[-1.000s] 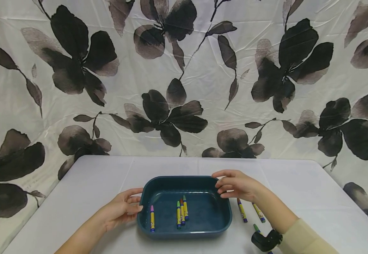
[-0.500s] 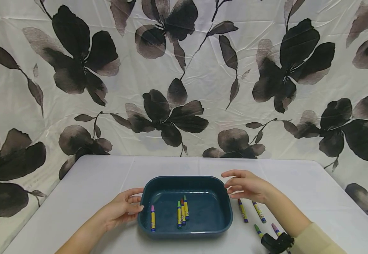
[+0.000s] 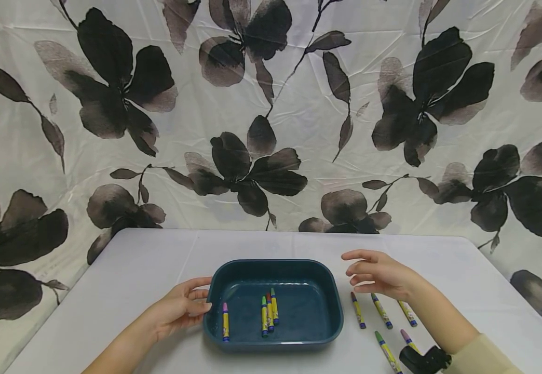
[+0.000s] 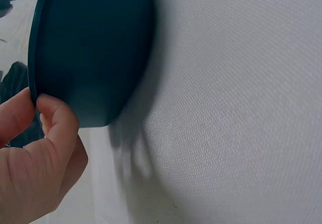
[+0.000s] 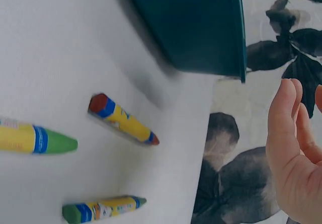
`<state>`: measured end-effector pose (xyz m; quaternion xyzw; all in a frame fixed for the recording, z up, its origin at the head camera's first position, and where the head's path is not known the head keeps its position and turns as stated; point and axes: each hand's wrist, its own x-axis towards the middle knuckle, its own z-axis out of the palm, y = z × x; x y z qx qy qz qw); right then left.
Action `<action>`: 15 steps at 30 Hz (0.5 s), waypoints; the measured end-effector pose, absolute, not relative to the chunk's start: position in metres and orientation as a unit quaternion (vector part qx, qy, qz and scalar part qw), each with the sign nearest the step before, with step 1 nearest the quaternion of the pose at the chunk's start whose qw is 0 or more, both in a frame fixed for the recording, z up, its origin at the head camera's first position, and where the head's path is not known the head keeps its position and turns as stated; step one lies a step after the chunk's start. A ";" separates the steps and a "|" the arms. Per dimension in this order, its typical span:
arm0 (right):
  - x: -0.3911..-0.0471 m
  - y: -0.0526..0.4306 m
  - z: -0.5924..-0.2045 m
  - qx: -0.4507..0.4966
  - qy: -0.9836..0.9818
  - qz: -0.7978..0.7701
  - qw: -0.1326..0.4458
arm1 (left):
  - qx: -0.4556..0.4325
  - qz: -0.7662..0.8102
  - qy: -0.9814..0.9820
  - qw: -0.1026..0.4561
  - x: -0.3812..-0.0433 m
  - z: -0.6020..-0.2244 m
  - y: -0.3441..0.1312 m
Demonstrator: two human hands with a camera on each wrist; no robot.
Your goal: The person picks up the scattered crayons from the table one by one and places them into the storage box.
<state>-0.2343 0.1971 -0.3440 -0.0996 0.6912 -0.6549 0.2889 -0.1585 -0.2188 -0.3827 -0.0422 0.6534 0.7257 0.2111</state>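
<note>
Holding four yellow-wrapped crayons (image 3: 269,313), a glossy, round-cornered, dark teal tray (image 3: 306,311).

The left grip (image 3: 177,307) pinches; the right grip (image 3: 384,275) hovers, relaxed.

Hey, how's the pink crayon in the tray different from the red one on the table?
The pink crayon lies inside the teal tray; the red crayon lies outside, on the white table. In the head view, the pink crayon points nearly straight away; the red crayon slants left. Both have yellow wrappers with blue bands.
</note>
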 end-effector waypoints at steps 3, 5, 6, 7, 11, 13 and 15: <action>-0.234 0.202 -0.342 -0.102 0.691 -0.655 0.288 | -0.040 0.729 0.650 0.213 -0.159 -0.383 -0.219; -0.234 0.205 -0.341 -0.105 0.693 -0.653 0.287 | -0.039 0.729 0.649 0.214 -0.159 -0.382 -0.219; -0.233 0.207 -0.341 -0.106 0.695 -0.650 0.287 | -0.039 0.730 0.648 0.214 -0.159 -0.382 -0.219; -0.233 0.209 -0.341 -0.105 0.697 -0.648 0.287 | -0.039 0.730 0.648 0.214 -0.159 -0.382 -0.219; -0.232 0.216 -0.342 -0.103 0.701 -0.645 0.286 | -0.039 0.730 0.647 0.216 -0.159 -0.382 -0.219; -0.231 0.220 -0.343 -0.103 0.702 -0.644 0.286 | -0.039 0.730 0.647 0.216 -0.159 -0.382 -0.220; -0.231 0.224 -0.343 -0.101 0.701 -0.646 0.285 | -0.038 0.731 0.647 0.215 -0.158 -0.382 -0.220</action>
